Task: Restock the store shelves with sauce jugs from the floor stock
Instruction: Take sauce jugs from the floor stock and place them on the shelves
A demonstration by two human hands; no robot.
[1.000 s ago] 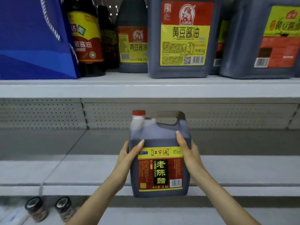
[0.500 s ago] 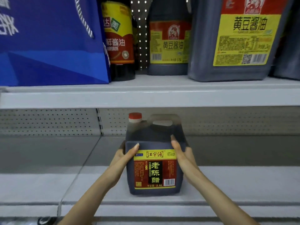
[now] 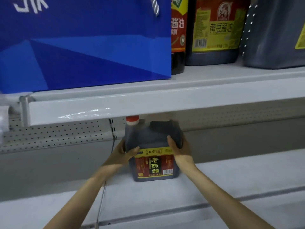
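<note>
A dark vinegar jug (image 3: 153, 142) with a red cap and a red-and-yellow label stands upright on the lower white shelf (image 3: 231, 176), its base resting on the shelf surface. My left hand (image 3: 121, 152) presses its left side and my right hand (image 3: 179, 148) grips its right side just above the label. The cap sits just under the edge of the upper shelf (image 3: 148, 101).
On the upper shelf stand a large blue paper bag (image 3: 82, 42), a soy sauce bottle (image 3: 178, 35), a soy sauce jug (image 3: 214, 30) and another dark jug (image 3: 277, 33) at far right. A perforated back panel (image 3: 57, 134) closes the lower shelf. Bare shelf lies on both sides of the vinegar jug.
The jug came down from above the shelf lip and was pushed deeper onto the lower shelf, both hands staying on it. My view shifted closer and to the left.
</note>
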